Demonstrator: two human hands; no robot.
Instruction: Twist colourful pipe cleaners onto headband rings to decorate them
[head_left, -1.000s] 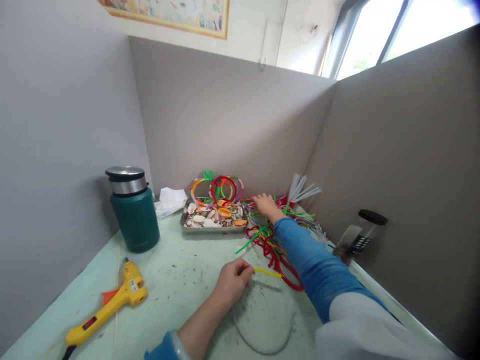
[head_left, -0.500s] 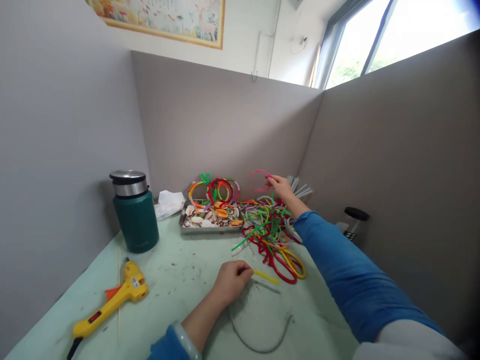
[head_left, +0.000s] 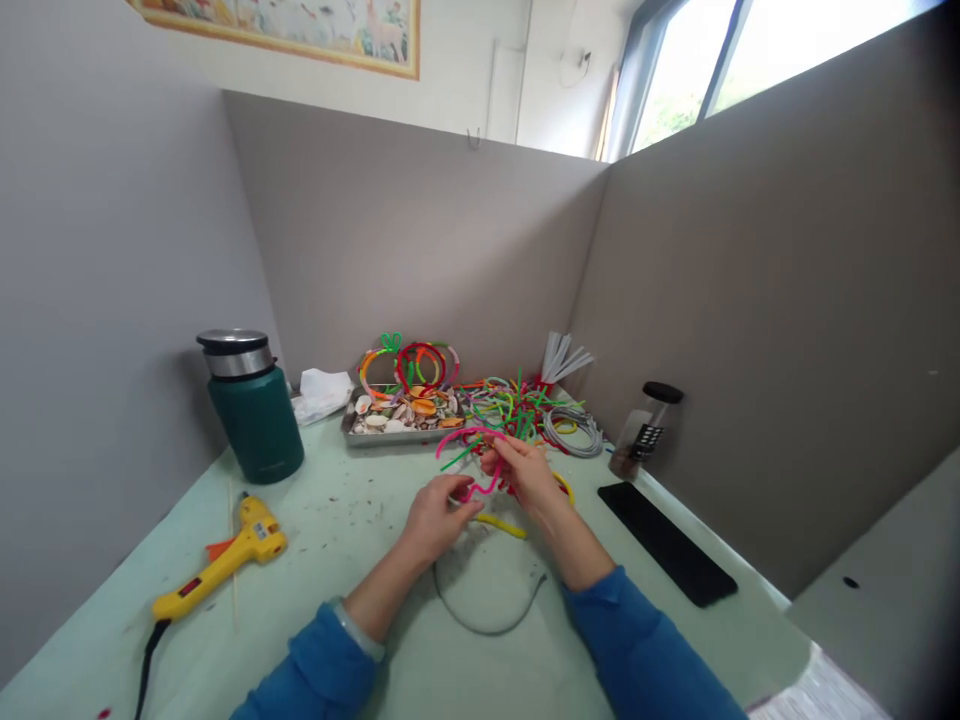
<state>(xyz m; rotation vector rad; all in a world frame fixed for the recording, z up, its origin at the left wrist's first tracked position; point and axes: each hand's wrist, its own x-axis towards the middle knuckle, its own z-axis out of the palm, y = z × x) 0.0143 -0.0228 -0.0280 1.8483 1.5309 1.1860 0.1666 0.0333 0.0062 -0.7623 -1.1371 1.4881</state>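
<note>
A bent pink pipe cleaner [head_left: 465,432] is pinched in my right hand [head_left: 519,478], in front of the colourful pile. Its lower part reaches my left hand [head_left: 437,515], whose thumb and forefinger are at its end; whether they grip it is hard to see. A short yellow pipe cleaner [head_left: 502,525] sticks out to the right from just beyond my left fingertips. Below my hands a grey wire [head_left: 491,632] lies curved on the table.
A metal tray [head_left: 405,437] of shells, with coloured rings, stands at the back beside piled pipe cleaners [head_left: 517,405]. Left are a green flask [head_left: 259,425] and yellow glue gun [head_left: 217,570]. Right are a jar [head_left: 646,430] and black strip [head_left: 666,543].
My right hand has come back from the pile with the pink pipe cleaner and is now beside my left hand. The view has shifted to the right, showing the black strip.
</note>
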